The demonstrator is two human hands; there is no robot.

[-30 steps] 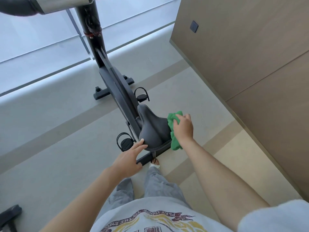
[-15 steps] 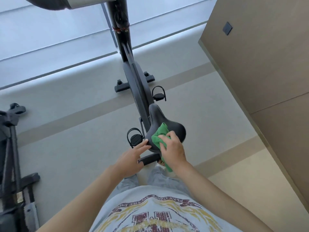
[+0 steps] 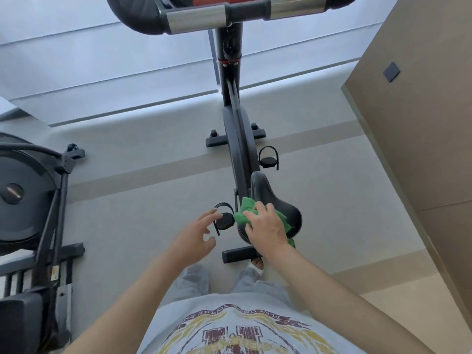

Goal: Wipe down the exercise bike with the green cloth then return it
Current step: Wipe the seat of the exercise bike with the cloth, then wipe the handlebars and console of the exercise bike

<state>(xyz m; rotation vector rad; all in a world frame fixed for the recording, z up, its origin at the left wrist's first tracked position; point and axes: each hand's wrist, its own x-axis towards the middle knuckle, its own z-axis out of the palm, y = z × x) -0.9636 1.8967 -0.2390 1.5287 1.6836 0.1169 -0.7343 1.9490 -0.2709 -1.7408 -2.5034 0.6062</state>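
The one green cloth [image 3: 249,213] lies bunched on the left rear part of the black saddle [image 3: 270,200], just right of the frame's centre, with a corner hanging off the saddle's near right edge. My right hand [image 3: 265,226] presses down on it, fingers curled over the cloth and gripping it against the seat. My left hand [image 3: 195,237] hovers beside it to the left, fingers spread and loosely bent, holding nothing and touching nothing; its fingertips lie over the left pedal in the picture.

There is one exercise bike [image 3: 240,149], running from the saddle up through the middle of the frame to the handlebar [image 3: 229,14] across the top edge. I count two pedals with straps: one [image 3: 224,219] just left of the saddle, one [image 3: 268,158] higher on the right. Two floor stabiliser bars show, the front one [image 3: 217,141] mid-frame and the rear one [image 3: 237,254] below the saddle.

One other dark exercise machine [image 3: 33,213] fills the left edge. A wood-panelled wall [image 3: 421,136] fills the right side, with one small dark square plate [image 3: 391,72] at the upper right.
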